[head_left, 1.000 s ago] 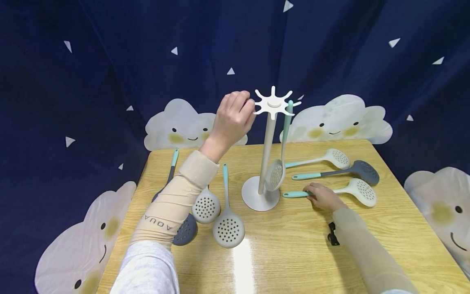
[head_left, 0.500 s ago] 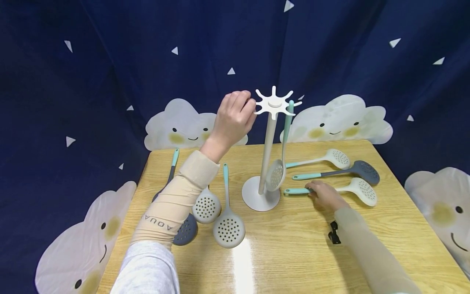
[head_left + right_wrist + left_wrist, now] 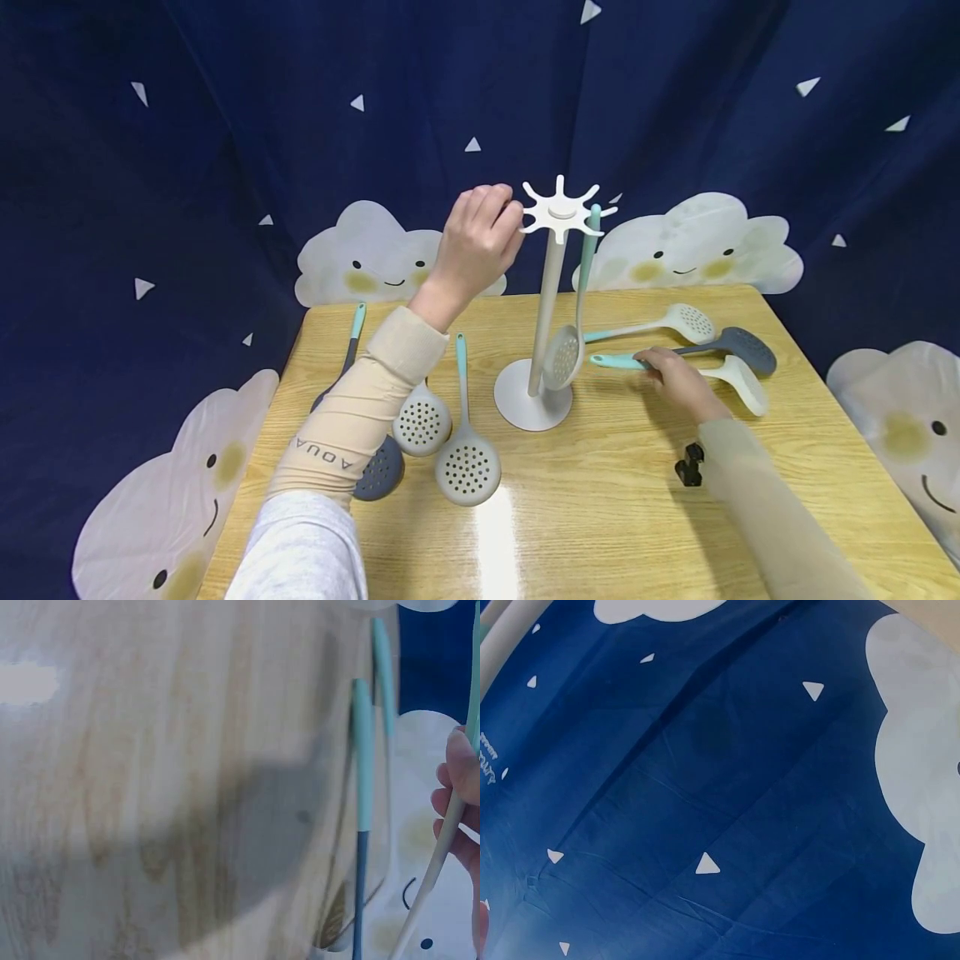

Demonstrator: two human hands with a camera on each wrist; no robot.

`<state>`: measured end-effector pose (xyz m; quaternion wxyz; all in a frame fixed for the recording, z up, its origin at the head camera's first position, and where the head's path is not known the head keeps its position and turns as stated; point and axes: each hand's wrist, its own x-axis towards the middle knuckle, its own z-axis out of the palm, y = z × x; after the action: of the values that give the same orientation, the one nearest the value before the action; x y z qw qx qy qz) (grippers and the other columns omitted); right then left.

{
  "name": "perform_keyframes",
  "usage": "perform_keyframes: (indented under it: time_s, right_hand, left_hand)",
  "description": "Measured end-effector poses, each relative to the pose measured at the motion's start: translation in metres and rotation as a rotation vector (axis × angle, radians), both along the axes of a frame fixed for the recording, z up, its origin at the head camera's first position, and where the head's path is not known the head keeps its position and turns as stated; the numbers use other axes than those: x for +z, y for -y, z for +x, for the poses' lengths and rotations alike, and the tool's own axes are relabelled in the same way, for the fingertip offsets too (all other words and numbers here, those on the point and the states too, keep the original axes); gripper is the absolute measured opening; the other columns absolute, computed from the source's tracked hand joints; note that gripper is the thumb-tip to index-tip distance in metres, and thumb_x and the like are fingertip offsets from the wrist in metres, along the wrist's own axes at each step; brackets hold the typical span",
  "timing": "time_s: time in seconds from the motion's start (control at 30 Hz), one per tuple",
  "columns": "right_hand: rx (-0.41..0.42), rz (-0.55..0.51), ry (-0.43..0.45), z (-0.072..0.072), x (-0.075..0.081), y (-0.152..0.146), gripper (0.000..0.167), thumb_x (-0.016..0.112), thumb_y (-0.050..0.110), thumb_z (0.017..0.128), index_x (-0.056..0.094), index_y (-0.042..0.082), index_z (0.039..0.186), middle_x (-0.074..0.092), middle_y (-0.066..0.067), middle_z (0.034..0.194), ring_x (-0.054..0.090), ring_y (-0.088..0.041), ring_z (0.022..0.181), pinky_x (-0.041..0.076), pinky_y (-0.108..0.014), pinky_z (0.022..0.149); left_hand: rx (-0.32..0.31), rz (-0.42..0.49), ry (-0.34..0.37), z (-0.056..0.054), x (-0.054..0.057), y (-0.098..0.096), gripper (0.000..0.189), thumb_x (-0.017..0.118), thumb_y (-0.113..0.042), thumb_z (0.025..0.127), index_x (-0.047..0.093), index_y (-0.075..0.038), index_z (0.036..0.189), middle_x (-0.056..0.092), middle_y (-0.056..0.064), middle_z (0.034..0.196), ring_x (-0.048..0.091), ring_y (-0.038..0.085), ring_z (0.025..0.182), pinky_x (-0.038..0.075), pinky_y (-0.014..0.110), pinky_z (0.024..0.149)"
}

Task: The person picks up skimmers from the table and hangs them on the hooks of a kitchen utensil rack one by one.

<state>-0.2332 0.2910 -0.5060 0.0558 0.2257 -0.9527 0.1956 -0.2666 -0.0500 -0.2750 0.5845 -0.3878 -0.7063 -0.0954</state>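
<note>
In the head view, my left hand (image 3: 483, 233) is raised at the left side of the white utensil rack (image 3: 546, 308), fingers curled at the ends of its top hooks. The hand hides which hook it grips. My right hand (image 3: 678, 383) holds a white skimmer (image 3: 742, 385) by its mint handle, lifted over the table and tilted, its holes turned from sight. In the right wrist view, the fingers (image 3: 457, 776) wrap that handle where mint meets white. A dark grey skimmer (image 3: 750, 350) lies just beyond, partly behind the held one. One pale skimmer (image 3: 564, 358) hangs from the rack.
Behind the dark skimmer lies another white skimmer (image 3: 690, 323). Left of the rack lie a pale skimmer (image 3: 467, 471), a smaller white one (image 3: 422, 423) and dark utensils (image 3: 380, 471), partly under my left arm. A navy curtain (image 3: 480, 100) borders the wooden table (image 3: 600, 517).
My right hand has lifted the white skimmer off the table, moving it up and slightly away, and its head has turned. My left hand has stayed at the rack.
</note>
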Motion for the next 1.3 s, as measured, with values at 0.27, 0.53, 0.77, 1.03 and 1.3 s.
perform_keyframes:
  time_s: [0.27, 0.53, 0.77, 1.03, 1.3]
  right_hand:
    - [-0.055, -0.059, -0.030, 0.003, 0.018, 0.000, 0.027, 0.059, 0.000, 0.085, 0.057, -0.003, 0.112, 0.058, -0.018, 0.097, 0.058, -0.029, 0.080, 0.047, -0.043, 0.065]
    - [-0.095, -0.163, -0.040, 0.008, 0.037, 0.005, 0.027, 0.058, -0.001, 0.085, 0.056, -0.003, 0.112, 0.056, -0.019, 0.101, 0.057, -0.034, 0.087, 0.049, -0.046, 0.069]
    - [-0.120, -0.275, -0.145, 0.009, 0.054, 0.014, 0.027, 0.058, -0.003, 0.085, 0.056, -0.003, 0.112, 0.056, -0.018, 0.095, 0.054, -0.029, 0.079, 0.046, -0.044, 0.063]
    - [-0.106, -0.401, -0.259, 0.013, 0.082, 0.031, 0.030, 0.061, -0.004, 0.082, 0.057, -0.001, 0.112, 0.057, -0.015, 0.095, 0.054, -0.024, 0.084, 0.049, -0.022, 0.071]
    - [-0.076, -0.508, -0.373, 0.022, 0.112, 0.055, 0.030, 0.064, -0.004, 0.079, 0.060, 0.000, 0.109, 0.060, -0.012, 0.090, 0.051, -0.004, 0.083, 0.040, -0.006, 0.074]
  left_hand:
    - [-0.002, 0.001, 0.001, 0.000, 0.000, 0.000, 0.013, 0.043, -0.005, 0.087, 0.053, 0.002, 0.082, 0.054, 0.014, 0.090, 0.051, 0.029, 0.079, 0.044, 0.036, 0.072]
    - [-0.008, 0.002, 0.000, 0.000, 0.000, 0.000, 0.011, 0.044, -0.004, 0.086, 0.052, 0.002, 0.081, 0.054, 0.015, 0.089, 0.050, 0.030, 0.078, 0.044, 0.036, 0.071]
    - [-0.002, 0.005, -0.003, 0.000, 0.000, -0.001, 0.013, 0.042, -0.004, 0.087, 0.052, 0.002, 0.081, 0.054, 0.014, 0.089, 0.050, 0.029, 0.077, 0.044, 0.035, 0.071]
    - [-0.010, 0.007, 0.005, 0.000, 0.000, 0.000, 0.011, 0.045, -0.004, 0.085, 0.052, 0.002, 0.081, 0.054, 0.015, 0.089, 0.050, 0.030, 0.078, 0.044, 0.036, 0.071]
    - [-0.015, 0.005, 0.001, -0.001, 0.000, -0.001, 0.010, 0.046, -0.004, 0.085, 0.053, 0.003, 0.081, 0.054, 0.015, 0.089, 0.050, 0.030, 0.078, 0.044, 0.036, 0.071]
